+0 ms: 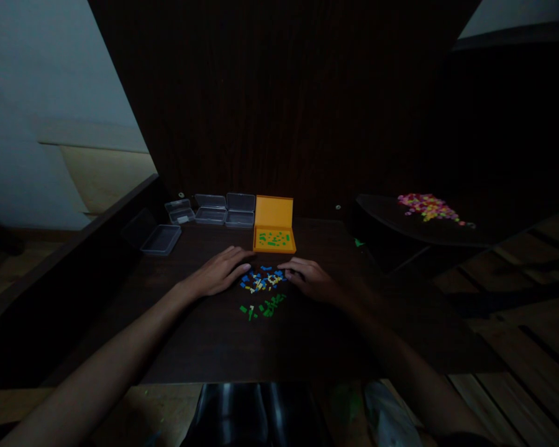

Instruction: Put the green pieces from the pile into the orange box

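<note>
A small heap of mixed blue, yellow and white bricks [262, 280] lies on the dark table [205, 335]. My left hand [221, 271] rests palm down at the heap's left edge, fingers stretched toward it. My right hand [309, 277] lies at the heap's right edge, fingers curled slightly over the bricks; nothing shows in either hand. A separate cluster of green bricks [262, 307] sits just nearer to me. Behind the heap an open orange box [274, 231] holds several green bricks.
Clear plastic boxes [209, 210] line the table's back left, one more [161, 239] lies nearer the left edge. A dark tray [400, 223] at the right carries a pile of pink and yellow bricks [427, 207]. A dark wooden panel rises behind the table.
</note>
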A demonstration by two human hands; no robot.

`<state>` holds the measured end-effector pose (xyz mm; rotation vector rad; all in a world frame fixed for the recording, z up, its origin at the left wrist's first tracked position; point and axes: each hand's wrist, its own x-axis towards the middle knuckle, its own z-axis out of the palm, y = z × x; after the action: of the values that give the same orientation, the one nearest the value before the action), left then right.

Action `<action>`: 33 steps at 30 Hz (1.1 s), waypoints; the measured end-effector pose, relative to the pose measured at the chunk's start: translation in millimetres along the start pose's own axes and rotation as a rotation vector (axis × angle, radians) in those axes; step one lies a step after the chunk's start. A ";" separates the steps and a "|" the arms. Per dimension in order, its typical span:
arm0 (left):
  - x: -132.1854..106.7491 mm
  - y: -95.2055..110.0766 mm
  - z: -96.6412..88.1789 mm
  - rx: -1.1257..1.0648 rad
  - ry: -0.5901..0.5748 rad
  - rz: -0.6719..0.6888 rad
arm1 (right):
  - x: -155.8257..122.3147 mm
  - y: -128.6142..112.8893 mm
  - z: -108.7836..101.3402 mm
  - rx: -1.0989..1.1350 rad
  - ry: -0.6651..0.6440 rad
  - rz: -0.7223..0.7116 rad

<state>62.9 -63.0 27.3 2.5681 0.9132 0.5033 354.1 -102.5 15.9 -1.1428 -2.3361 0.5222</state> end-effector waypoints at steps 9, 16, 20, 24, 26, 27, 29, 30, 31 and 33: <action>1.6 6.8 8.3 0.090 0.142 0.164 | -2.3 -9.8 -4.6 0.105 -0.092 -0.176; 0.3 22.9 12.9 -0.014 0.162 0.265 | -3.9 -8.9 -3.1 0.171 -0.201 -0.209; -1.1 39.4 19.6 -0.161 0.135 0.290 | -4.2 -7.9 -1.3 0.155 -0.206 -0.180; -2.3 49.8 28.6 -0.207 0.033 0.334 | -3.9 -8.7 -0.7 0.168 -0.223 -0.163; -2.5 50.7 31.9 -0.194 -0.001 0.343 | -4.3 -8.5 -0.3 0.158 -0.227 -0.150; -2.4 50.3 33.1 -0.186 -0.013 0.346 | -4.5 -8.3 0.0 0.149 -0.225 -0.145; -2.1 48.8 34.3 -0.170 -0.025 0.355 | -4.8 -8.1 0.1 0.139 -0.222 -0.146; -1.9 48.0 34.5 -0.161 -0.027 0.358 | -4.9 -8.2 0.0 0.140 -0.221 -0.151; -1.6 47.5 34.5 -0.152 -0.026 0.360 | -4.8 -8.6 -0.2 0.144 -0.221 -0.157; -1.2 47.1 34.1 -0.132 -0.023 0.362 | -4.5 -9.9 -0.9 0.155 -0.227 -0.166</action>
<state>101.9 -105.3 18.6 2.6171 0.3902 0.6085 350.8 -111.7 20.7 -0.8478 -2.5024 0.7911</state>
